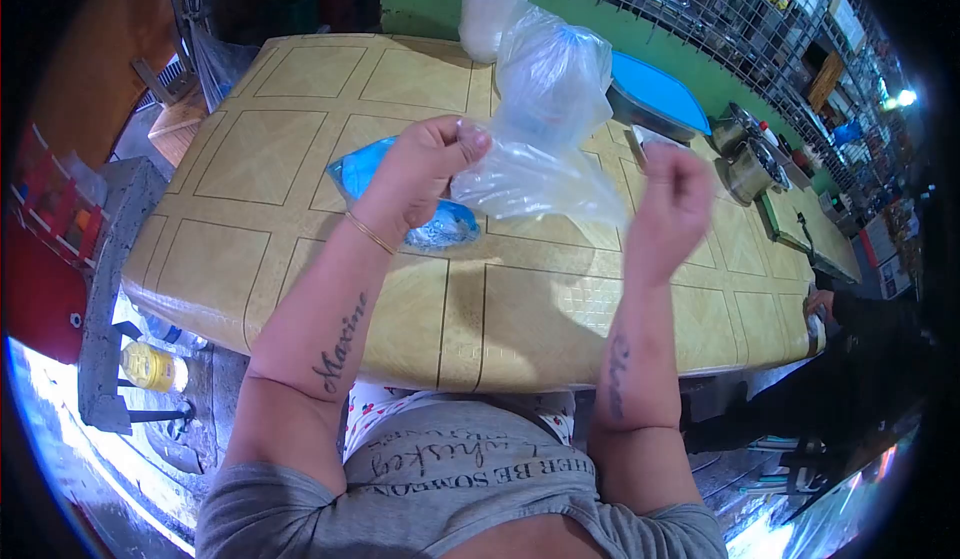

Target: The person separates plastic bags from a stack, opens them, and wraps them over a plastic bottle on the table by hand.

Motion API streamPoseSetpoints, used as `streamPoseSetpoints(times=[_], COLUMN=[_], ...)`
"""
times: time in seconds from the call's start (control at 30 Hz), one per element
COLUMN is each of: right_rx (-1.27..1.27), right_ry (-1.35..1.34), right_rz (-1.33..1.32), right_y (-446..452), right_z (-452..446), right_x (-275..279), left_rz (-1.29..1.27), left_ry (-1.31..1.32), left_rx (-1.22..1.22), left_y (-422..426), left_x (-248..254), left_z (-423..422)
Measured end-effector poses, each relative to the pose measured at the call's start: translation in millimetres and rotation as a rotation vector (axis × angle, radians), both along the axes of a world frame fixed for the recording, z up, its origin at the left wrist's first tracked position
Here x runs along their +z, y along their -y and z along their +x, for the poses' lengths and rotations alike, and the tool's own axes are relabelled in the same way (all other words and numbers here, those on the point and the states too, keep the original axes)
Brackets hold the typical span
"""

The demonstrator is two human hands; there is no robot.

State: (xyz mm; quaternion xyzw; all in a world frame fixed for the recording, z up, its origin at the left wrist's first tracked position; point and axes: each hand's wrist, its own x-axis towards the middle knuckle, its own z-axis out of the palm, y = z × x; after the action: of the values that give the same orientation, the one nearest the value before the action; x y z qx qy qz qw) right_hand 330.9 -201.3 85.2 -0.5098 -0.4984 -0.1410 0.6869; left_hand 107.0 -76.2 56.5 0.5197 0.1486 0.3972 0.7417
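Yellow worktop (390,284): left hand (425,167), fingers closed on a clear plastic bag (530,184) above the middle; right hand (668,214), fingers curled, grip unclear. Bag apparently unfolded already; no contents or knot visible.

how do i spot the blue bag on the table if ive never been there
Find the yellow table, then the left hand over it. On the table, partly hidden behind that hand, lies the blue bag. Its colour sets it apart from the clear bag the hand pinches.

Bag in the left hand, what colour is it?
The bag is colourless and see-through, in the head view.
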Motion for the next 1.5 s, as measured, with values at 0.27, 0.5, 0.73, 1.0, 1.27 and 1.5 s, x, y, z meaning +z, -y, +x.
streamPoseSetpoints(times=[0.27,0.5,0.73,1.0,1.27,1.5], right_rx=[0.629,0.584,0.322,0.471,1.239,1.592], right_ry=[-0.006,-0.390,0.740,0.382,-0.449,-0.798], right_rz=[-0.415,-0.049,-0.059,-0.501,-0.440,0.039], right_y=[-15.4,-15.8,0.8,-1.4,0.1,-57.5], right_z=[-70.0,6.9,-53.4,-28.1,16.6,37.8], right_x=[-19.2,-8.6,7.5,-0.7,18.3,67.9], left_rz=[-0.144,0.115,0.068,0.447,0.490,0.031], left_ry=[0.164,-0.142,-0.060,0.022,0.359,0.642], left_rx=[-0.193,0.171,0.070,-0.033,-0.322,-0.087], left_y=[29.4,0.8,25.1,22.9,20.0,-10.2], left_x=[3.2,1.1,10.8,23.1,36.6,110.3], left_z=[12.7,-3.2,7.3,-13.2,-5.2,41.2])
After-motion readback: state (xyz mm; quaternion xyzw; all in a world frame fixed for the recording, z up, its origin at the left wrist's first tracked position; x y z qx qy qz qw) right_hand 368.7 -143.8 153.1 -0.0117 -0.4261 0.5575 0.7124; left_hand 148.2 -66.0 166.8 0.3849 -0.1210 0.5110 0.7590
